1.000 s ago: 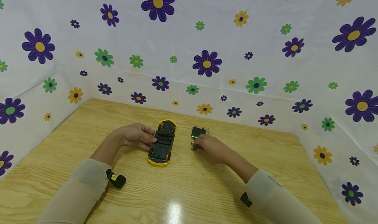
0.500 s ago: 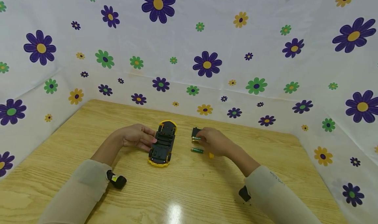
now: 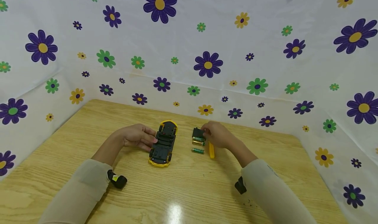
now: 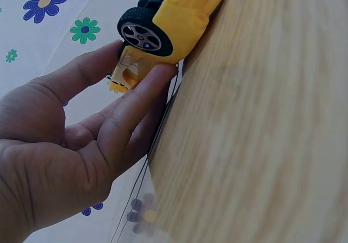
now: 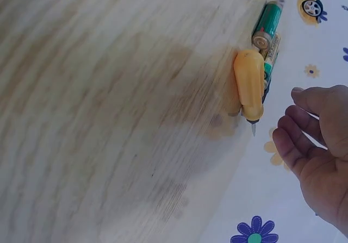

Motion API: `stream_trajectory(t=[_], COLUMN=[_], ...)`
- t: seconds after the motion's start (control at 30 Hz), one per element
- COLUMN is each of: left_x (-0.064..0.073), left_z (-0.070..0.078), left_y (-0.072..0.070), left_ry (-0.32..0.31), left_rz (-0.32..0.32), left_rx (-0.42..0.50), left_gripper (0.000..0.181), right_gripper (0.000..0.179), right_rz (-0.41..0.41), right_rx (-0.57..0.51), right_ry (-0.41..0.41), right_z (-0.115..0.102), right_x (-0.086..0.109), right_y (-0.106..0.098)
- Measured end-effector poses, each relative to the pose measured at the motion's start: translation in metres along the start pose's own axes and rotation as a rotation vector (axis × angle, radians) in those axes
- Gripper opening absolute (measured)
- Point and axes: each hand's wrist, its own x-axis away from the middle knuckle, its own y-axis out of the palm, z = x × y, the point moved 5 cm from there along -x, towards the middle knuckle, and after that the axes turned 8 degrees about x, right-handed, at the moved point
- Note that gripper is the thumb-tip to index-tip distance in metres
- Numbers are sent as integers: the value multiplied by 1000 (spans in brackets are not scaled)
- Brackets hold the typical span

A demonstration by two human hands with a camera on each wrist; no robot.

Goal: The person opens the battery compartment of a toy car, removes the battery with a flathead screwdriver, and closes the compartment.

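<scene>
A yellow toy car (image 3: pixel 163 145) lies upside down on the table, its black underside and open battery compartment facing up. My left hand (image 3: pixel 136 137) holds it by the left side, thumb (image 4: pixel 89 66) and fingers against the body below a wheel (image 4: pixel 142 36). To the right sits a small black cover (image 3: pixel 198 132), with several green-and-gold batteries (image 3: pixel 198 150) in front of it. Beside them lies a screwdriver (image 3: pixel 211 151) with a yellow handle. My right hand (image 3: pixel 220 135) hovers by the cover's right edge, fingers loosely bent; in the right wrist view nothing shows between thumb and fingers.
The wooden table (image 3: pixel 141 191) is bounded by a white flower-printed cloth (image 3: pixel 177 37) at the back and sides. A few tiny dark specks (image 3: pixel 246 202) lie near the right forearm. Each wrist wears a black camera (image 3: pixel 118 180).
My right hand has let go of the batteries and moved back and right, uncovering them and the screwdriver. My left hand and the car have stayed put.
</scene>
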Motion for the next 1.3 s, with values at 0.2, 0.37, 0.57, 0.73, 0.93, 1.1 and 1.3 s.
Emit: stream_trajectory(t=[0.2,0.37,0.57,0.73,0.93,1.1,1.3], left_x=[0,-2,-3,-3,-3,-2,-1], left_z=[0,-2,-1,-1,-1,-1,0], left_y=[-1,-1,0,0,-1,0,-1], left_ry=[0,0,1,-5,0,4,6], left_rz=[12,13,8,8,4,1,-1], left_rx=[6,6,11,19,14,19,16], left_gripper=[67,68,66,63,65,61,64], right_gripper=[26,30,35,37,37,39,39], right_rz=[10,9,-3,-22,-49,-73,-76], right_rx=[-13,-26,-40,-29,-4,11,9], right_ry=[32,54,57,63,73,103,95], right_z=[9,15,19,20,21,28,30], right_x=[-10,-16,-21,-24,-27,-30,-32], right_y=[-1,1,5,7,9,14,15])
